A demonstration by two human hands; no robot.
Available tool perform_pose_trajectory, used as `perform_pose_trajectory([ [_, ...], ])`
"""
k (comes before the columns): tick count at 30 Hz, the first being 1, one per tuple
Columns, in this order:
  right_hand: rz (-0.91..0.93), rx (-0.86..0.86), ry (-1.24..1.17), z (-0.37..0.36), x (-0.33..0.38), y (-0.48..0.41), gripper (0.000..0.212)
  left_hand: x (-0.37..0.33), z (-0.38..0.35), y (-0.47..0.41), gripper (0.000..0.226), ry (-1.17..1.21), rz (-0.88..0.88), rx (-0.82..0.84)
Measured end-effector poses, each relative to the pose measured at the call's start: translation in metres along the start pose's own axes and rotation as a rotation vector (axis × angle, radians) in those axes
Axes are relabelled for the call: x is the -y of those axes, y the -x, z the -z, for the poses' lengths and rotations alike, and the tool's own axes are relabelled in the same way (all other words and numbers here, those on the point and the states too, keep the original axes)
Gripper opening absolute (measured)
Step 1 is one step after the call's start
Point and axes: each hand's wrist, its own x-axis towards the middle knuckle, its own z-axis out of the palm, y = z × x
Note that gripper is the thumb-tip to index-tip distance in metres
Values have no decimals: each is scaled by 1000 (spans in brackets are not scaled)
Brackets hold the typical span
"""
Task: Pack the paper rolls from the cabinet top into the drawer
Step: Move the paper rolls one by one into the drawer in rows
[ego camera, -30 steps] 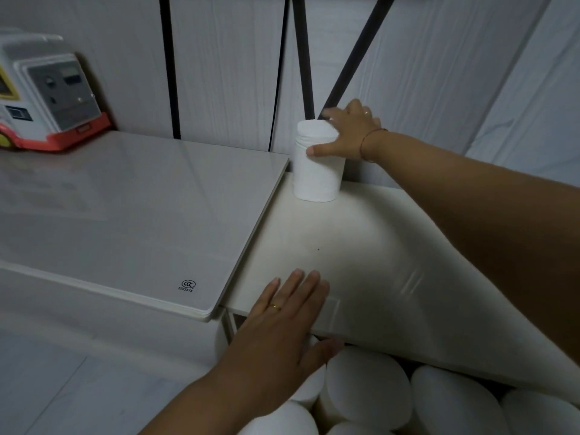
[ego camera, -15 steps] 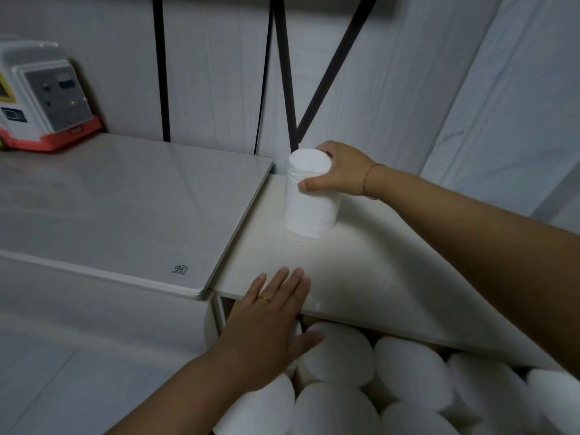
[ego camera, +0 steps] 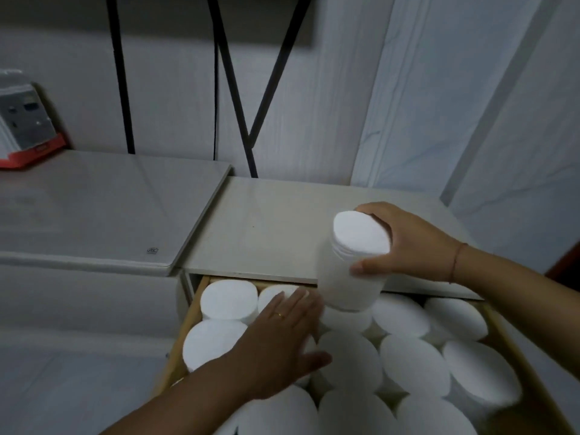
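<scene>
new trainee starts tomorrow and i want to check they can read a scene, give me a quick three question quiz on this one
1. True or false: the right hand grips a paper roll near its top.
2. Where is the left hand? A: flat on the cabinet top. B: spread over the packed rolls in the open drawer. C: wrapped round the held roll.
3. Complete: the packed rolls stand on ___, round faces up.

Key: 1 true; 2 B; 3 end.
</scene>
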Motion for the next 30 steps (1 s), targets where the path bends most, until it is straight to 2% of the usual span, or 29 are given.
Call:
perform_pose_trajectory([
  [3, -18, 19, 25, 14, -12, 51, 81, -26, -9, 0, 76, 54, -64, 74],
  [13, -110, 34, 30, 51, -51, 184, 83, -79, -44, -10, 74, -55, -152, 128],
  [30, -160, 125, -24, 39, -86, 232, 83, -124, -59, -54, 74, -98, -154, 103],
])
